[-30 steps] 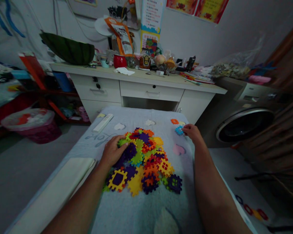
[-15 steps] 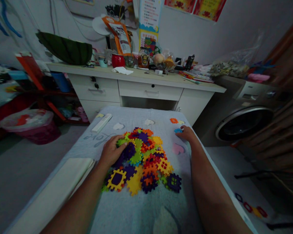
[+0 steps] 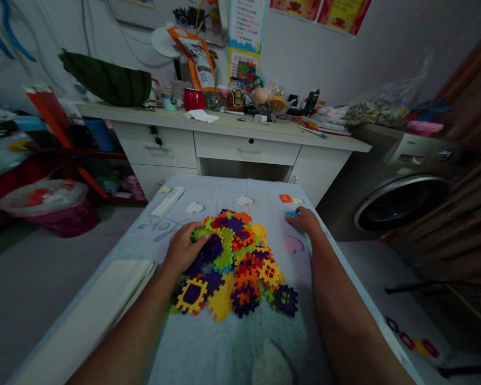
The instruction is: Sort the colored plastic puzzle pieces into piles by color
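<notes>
A heap of colourful plastic interlocking tiles with toothed edges lies on the cloth-covered table. My left hand rests on the heap's left side, thumb and fingers apart, touching a green tile and a dark purple tile. Out to the right, my right hand has its fingertips closed on a small blue tile at the table surface. Just beyond it an orange tile lies flat on the cloth.
A white oblong object lies at the table's far left, and folded white cloth at the near left. Behind stands a white desk with jars and a bag. A washing machine is right, a lined bin left.
My right hand has shifted very slightly left with the blue tile at its fingertips. My left hand and the heap look the same.
</notes>
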The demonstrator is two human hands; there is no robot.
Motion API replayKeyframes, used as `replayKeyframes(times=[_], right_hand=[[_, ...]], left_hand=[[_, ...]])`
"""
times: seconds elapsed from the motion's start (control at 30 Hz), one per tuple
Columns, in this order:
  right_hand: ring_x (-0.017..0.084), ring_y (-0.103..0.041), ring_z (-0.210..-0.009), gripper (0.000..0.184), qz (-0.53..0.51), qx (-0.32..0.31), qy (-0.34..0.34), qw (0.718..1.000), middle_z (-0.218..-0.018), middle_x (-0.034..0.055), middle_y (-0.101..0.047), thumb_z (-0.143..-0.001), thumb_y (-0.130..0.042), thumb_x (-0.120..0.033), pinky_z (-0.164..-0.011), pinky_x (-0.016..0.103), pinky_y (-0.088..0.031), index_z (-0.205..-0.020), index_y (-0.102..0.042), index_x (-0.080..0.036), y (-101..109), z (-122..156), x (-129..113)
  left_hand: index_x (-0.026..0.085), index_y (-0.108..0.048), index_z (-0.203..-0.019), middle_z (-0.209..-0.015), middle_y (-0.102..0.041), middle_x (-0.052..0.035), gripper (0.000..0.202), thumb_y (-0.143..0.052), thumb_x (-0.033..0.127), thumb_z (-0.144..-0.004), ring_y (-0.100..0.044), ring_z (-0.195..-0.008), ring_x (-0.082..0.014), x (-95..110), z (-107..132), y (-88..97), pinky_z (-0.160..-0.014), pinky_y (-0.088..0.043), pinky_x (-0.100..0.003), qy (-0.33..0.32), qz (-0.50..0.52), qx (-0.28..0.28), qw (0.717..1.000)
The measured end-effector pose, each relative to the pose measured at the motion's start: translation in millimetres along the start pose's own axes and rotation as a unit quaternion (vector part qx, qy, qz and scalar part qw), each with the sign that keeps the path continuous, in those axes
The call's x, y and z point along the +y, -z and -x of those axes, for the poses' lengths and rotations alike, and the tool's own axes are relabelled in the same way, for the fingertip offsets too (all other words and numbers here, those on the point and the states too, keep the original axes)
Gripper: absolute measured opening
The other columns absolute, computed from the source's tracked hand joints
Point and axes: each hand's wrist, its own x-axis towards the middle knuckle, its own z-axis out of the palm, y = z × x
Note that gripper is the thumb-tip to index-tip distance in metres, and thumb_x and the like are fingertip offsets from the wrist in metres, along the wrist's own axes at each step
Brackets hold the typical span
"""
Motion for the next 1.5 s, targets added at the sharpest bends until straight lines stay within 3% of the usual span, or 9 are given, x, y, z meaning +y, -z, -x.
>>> replayKeyframes(times=[0.27, 0.4, 0.5, 0.67, 0.8, 0.97, 1.13, 1.3, 1.5], right_hand=[[0.028, -0.062, -0.104, 0.059, -0.019, 0.026, -0.018, 0.999, -0.117, 0.0203, -0.063, -0.075, -0.07, -0.053, -0.084, 0.034, -0.047, -0.118, -0.063, -0.013, 5, 1, -5], [0.019, -0.063, -0.09, 0.036, -0.118, -0.041, 0.111, 0.986, -0.104, 0.0106, -0.067, -0.079, -0.07, -0.036, -0.081, 0.029, -0.047, -0.108, -0.067, -0.015, 20, 2, -24], [0.015, -0.062, -0.08, 0.023, -0.198, -0.157, 0.229, 0.94, -0.093, 0.0048, -0.069, -0.081, -0.064, -0.026, -0.075, 0.025, -0.047, -0.102, -0.069, -0.016, 27, 10, -48], [0.015, -0.061, -0.086, 0.029, -0.176, -0.212, 0.291, 0.916, -0.104, 0.0056, -0.068, -0.074, -0.064, -0.011, -0.077, 0.024, -0.046, -0.102, -0.071, -0.016, 21, 26, -83], [0.014, -0.059, -0.078, 0.026, -0.118, -0.213, 0.313, 0.918, -0.091, 0.0037, -0.067, -0.07, -0.059, -0.005, -0.07, 0.023, -0.044, -0.091, -0.07, -0.014, 10, 30, -93], [0.011, -0.054, -0.065, 0.016, -0.162, -0.23, 0.263, 0.923, -0.074, -0.0006, -0.062, -0.069, -0.057, -0.006, -0.059, 0.021, -0.039, -0.08, -0.066, -0.015, 3, 29, -91], [0.01, -0.052, -0.061, 0.014, -0.254, -0.245, 0.236, 0.905, -0.068, -0.0033, -0.058, -0.068, -0.058, -0.01, -0.056, 0.02, -0.039, -0.08, -0.063, -0.016, 7, 24, -79], [0.009, -0.051, -0.059, 0.021, -0.325, -0.154, 0.172, 0.917, -0.072, -0.0017, -0.059, -0.068, -0.059, -0.017, -0.054, 0.02, -0.038, -0.088, -0.066, -0.016, 21, 12, -52], [0.011, -0.049, -0.059, 0.014, -0.335, -0.085, 0.16, 0.925, -0.068, -0.0007, -0.06, -0.066, -0.06, -0.024, -0.055, 0.022, -0.039, -0.078, -0.064, -0.017, 46, 4, -16]], left_hand=[[0.023, -0.064, -0.105, -0.113, -0.066, -0.0065, 0.04, -0.057, 0.052, -0.078, -0.06, -0.11, -0.0263, 0, 0, 0.8, -0.101, -0.044, -0.041, 0.0, -0.004, -0.003, 1.0], [0.022, -0.063, -0.106, -0.114, -0.066, -0.007, 0.041, -0.057, 0.052, -0.079, -0.06, -0.111, -0.0266, 0, 0, 0.7, -0.102, -0.044, -0.041, -0.001, -0.003, -0.003, 1.0], [0.023, -0.063, -0.105, -0.114, -0.066, -0.007, 0.04, -0.057, 0.052, -0.078, -0.06, -0.111, -0.0266, 0, 0, 0.5, -0.102, -0.044, -0.041, 0.001, -0.006, -0.006, 1.0], [0.023, -0.063, -0.105, -0.114, -0.066, -0.0066, 0.04, -0.056, 0.052, -0.078, -0.06, -0.11, -0.0259, 0, 0, 0.8, -0.101, -0.044, -0.04, 0.005, -0.005, -0.005, 1.0], [0.023, -0.063, -0.103, -0.112, -0.066, -0.0063, 0.039, -0.057, 0.051, -0.077, -0.06, -0.11, -0.0263, 3, 0, 2.0, -0.101, -0.044, -0.041, 0.006, 0.0, -0.006, 1.0], [0.023, -0.063, -0.103, -0.112, -0.067, -0.0062, 0.039, -0.057, 0.052, -0.077, -0.06, -0.109, -0.0265, 3, 0, 1.4, -0.101, -0.044, -0.041, 0.005, 0.005, -0.004, 1.0], [0.022, -0.063, -0.105, -0.114, -0.066, -0.0065, 0.041, -0.057, 0.053, -0.078, -0.06, -0.11, -0.0266, 0, 0, 0.3, -0.103, -0.043, -0.041, 0.008, 0.002, -0.006, 1.0], [0.022, -0.063, -0.106, -0.115, -0.065, -0.0068, 0.042, -0.057, 0.052, -0.078, -0.059, -0.111, -0.0269, 0, 0, 0.5, -0.102, -0.043, -0.041, 0.01, 0.0, -0.01, 1.0], [0.022, -0.063, -0.105, -0.114, -0.066, -0.0073, 0.042, -0.057, 0.052, -0.077, -0.06, -0.111, -0.0272, 1, 0, 1.0, -0.103, -0.042, -0.042, 0.011, 0.003, -0.009, 1.0]])
